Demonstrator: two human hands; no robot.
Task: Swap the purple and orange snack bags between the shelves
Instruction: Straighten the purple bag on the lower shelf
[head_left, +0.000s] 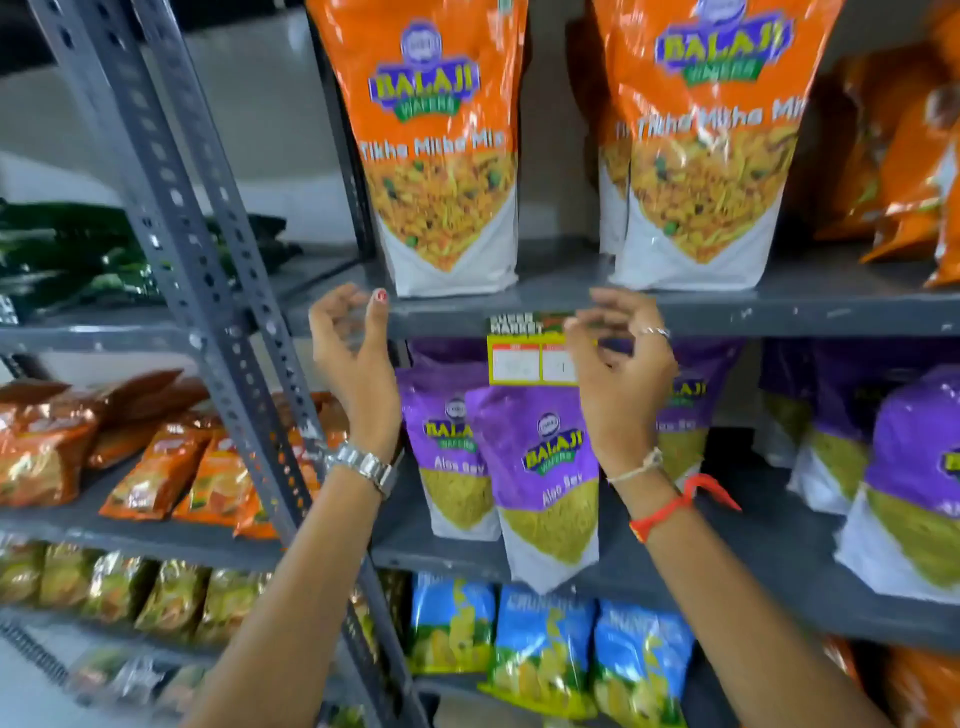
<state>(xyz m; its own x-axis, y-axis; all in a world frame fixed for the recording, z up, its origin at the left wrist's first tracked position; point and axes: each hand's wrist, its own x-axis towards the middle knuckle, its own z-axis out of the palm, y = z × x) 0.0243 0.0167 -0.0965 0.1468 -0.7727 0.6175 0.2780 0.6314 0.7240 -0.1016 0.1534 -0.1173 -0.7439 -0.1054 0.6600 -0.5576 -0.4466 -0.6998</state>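
Grey shelf (779, 306), left fingers (332, 312) and right fingers (605, 312) spread, empty

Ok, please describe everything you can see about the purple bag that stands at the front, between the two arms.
The front purple bag is a glossy plastic pouch, purple on top, white at the base, with a yellow-green snack picture and a "Balaji" logo. It stands slightly tilted on the lower shelf, overlapping another purple bag. Neither hand touches it.

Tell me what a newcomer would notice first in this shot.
Two tall orange snack bags stand on the upper shelf, with purple snack bags upright on the shelf below. Both bare hands, left hand and right hand, hover open-fingered at the shelf edge, the right beside a yellow price tag.
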